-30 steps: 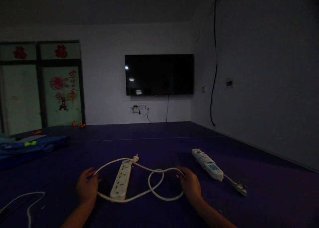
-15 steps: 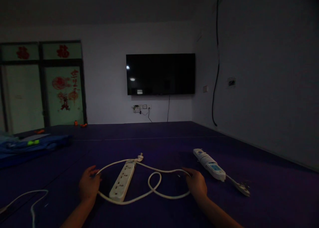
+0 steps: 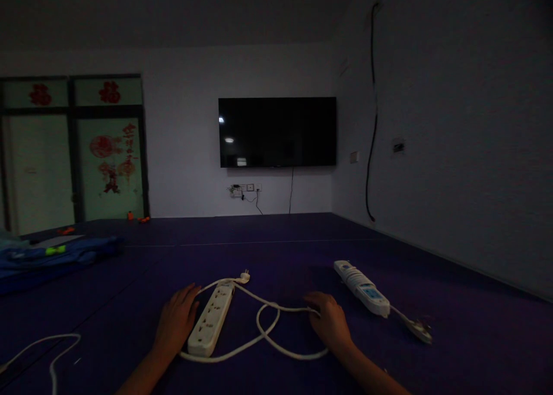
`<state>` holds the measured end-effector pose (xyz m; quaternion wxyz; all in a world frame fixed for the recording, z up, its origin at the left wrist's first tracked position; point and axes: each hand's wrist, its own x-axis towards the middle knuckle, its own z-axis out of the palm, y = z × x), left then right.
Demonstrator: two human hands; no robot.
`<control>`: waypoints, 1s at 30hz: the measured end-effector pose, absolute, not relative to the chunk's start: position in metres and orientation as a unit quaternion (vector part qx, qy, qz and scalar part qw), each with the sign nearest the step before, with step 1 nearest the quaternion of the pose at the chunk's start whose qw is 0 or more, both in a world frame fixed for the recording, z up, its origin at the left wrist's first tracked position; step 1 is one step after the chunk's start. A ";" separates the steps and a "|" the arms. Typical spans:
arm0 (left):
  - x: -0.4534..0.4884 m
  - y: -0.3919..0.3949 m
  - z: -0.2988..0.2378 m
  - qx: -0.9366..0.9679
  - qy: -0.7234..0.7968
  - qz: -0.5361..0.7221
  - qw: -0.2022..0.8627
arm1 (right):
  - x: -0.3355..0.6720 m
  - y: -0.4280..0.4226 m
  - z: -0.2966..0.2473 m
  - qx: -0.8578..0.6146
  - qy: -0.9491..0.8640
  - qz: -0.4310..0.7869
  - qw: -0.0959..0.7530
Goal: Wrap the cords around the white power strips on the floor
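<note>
A white power strip [image 3: 211, 320] with several sockets lies on the dark purple surface between my hands. Its white cord [image 3: 233, 356] loops out to both sides and crosses over itself right of the strip; the plug [image 3: 245, 277] rests at the strip's far end. My left hand [image 3: 176, 321] lies over the cord's left bend, fingers stretched out and close to the strip. At the right bend, my right hand [image 3: 330, 324] has its fingers and thumb around the cord. Part of the cord is hidden under each hand.
A second white power strip [image 3: 363, 289], its cord wound around it, lies to the right. Another white cable [image 3: 54, 354] is at the lower left. Blue cloth [image 3: 86, 252] lies farther left. A television [image 3: 277, 132] hangs on the far wall.
Both hands have come inward and lower, bringing the cord's bends closer to the strip. My left hand's fingers have flattened out over the cord. The view has shifted slightly.
</note>
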<state>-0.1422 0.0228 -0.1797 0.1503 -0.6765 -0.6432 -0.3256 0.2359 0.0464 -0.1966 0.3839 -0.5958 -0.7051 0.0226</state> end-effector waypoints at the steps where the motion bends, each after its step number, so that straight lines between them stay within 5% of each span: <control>1: -0.141 0.023 -0.180 -0.688 -0.629 -0.331 0.147 | 0.233 0.045 -0.195 -0.586 -0.714 0.020 0.383; 14: -0.147 0.035 -0.193 -0.730 -0.593 -0.338 0.041 | 0.225 0.039 -0.193 -0.540 -0.748 0.043 0.384; 30: -0.144 0.034 -0.188 -0.719 -0.589 -0.347 0.126 | 0.223 0.037 -0.189 -0.523 -0.769 0.070 0.362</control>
